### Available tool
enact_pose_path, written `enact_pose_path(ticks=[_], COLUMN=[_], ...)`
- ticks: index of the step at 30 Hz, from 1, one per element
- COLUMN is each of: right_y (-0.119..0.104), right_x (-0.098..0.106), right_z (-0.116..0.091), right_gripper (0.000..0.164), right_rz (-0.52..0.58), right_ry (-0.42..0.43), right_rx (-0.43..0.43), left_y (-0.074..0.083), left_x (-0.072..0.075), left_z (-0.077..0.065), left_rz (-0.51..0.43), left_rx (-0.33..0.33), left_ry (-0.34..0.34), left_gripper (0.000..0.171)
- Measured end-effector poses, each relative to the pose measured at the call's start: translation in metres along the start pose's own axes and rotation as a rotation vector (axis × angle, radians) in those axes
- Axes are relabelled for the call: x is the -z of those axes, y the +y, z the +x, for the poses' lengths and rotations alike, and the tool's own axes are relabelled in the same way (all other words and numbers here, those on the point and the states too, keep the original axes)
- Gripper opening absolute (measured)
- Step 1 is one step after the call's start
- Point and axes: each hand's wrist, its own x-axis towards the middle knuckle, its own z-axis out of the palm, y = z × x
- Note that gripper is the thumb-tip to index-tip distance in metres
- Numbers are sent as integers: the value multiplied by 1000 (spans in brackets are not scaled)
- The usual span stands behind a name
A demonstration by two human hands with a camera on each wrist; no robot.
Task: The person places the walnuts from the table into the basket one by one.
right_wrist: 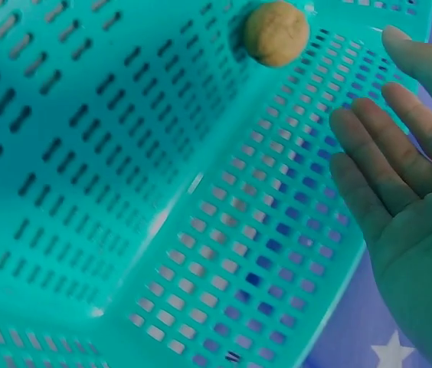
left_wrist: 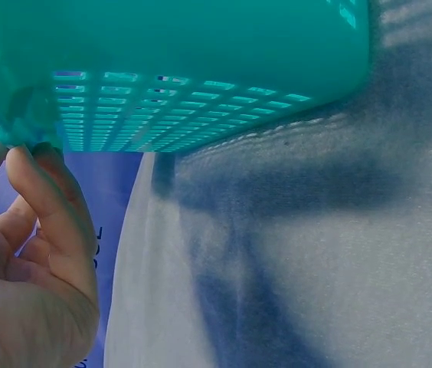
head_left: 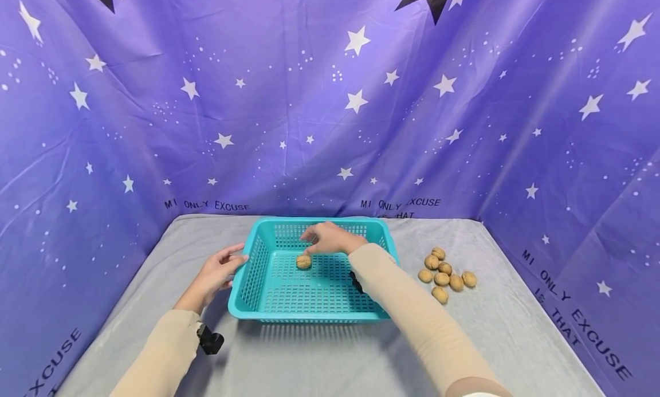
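A turquoise plastic basket (head_left: 319,315) with a perforated floor and walls stands on the table. My left hand (head_left: 219,271) pinches its left rim between thumb and fingers, as the left wrist view shows with the hand (left_wrist: 44,253) at the rim's edge. One walnut (head_left: 303,262) lies on the basket's floor, left of the middle; the right wrist view shows this walnut (right_wrist: 276,34) apart from the fingers. Over the basket, my right hand (head_left: 330,238) hovers with loosely extended fingers and holds nothing.
Several walnuts (head_left: 442,279) lie in a loose group on the grey cloth (head_left: 309,362), right of the basket. Purple star-printed curtains (head_left: 289,99) surround the table at the back and both sides. My right sleeve (head_left: 412,311) crosses above the basket's right rim.
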Motion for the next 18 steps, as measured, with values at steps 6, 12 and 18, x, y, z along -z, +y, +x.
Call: enact_pose_path(ticks=[6, 12, 18], right_y=[0, 8, 17], right_x=[16, 32, 48], right_z=[-9, -20, -37], right_gripper=[47, 47, 46], right_rz=[3, -13, -42], right_ry=[-8, 27, 87], right_rx=[-8, -22, -42], left_y=[-1, -1, -2], left_x=[0, 1, 1], left_z=[1, 2, 2], left_rz=[2, 0, -4], left_rx=[3, 3, -1], left_ry=[0, -3, -8], left_gripper=[67, 67, 68])
